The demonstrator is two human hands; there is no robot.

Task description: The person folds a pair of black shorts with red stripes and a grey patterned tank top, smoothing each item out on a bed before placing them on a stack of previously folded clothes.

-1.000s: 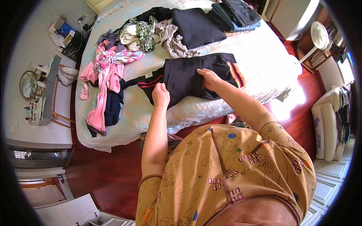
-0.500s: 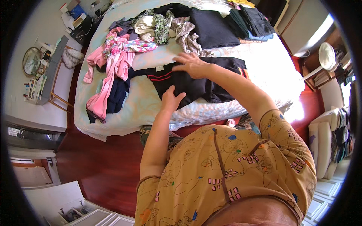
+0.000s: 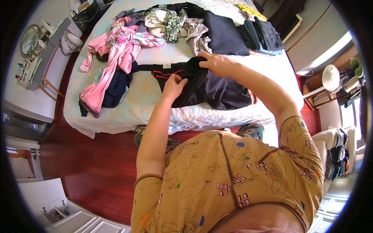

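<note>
A black top (image 3: pixel 229 91) with red trim lies across the near part of the bed. A pale label shows at its upper edge, and one thin black part stretches left towards the heap. My right hand (image 3: pixel 219 65) is closed on the far edge of the top and lifts a fold of it. My left hand (image 3: pixel 174 87) is closed with thumb and fingers pinched on the cloth beside the red trim. Between the two hands the fabric bunches up. Yellow and red stripes show at its right end.
Pink clothes (image 3: pixel 112 70) and a dark blue garment (image 3: pixel 113 91) heap up on the left. Patterned scarves (image 3: pixel 196 35), a folded black garment (image 3: pixel 225 35) and folded dark trousers (image 3: pixel 268 35) lie along the far side. The bed (image 3: pixel 147 112) has a pale cover; its front edge is near my legs.
My right hand has gone from spread over the top to gripping its far edge, raising a fold. My left hand has closed on the cloth. The view has shifted slightly.
</note>
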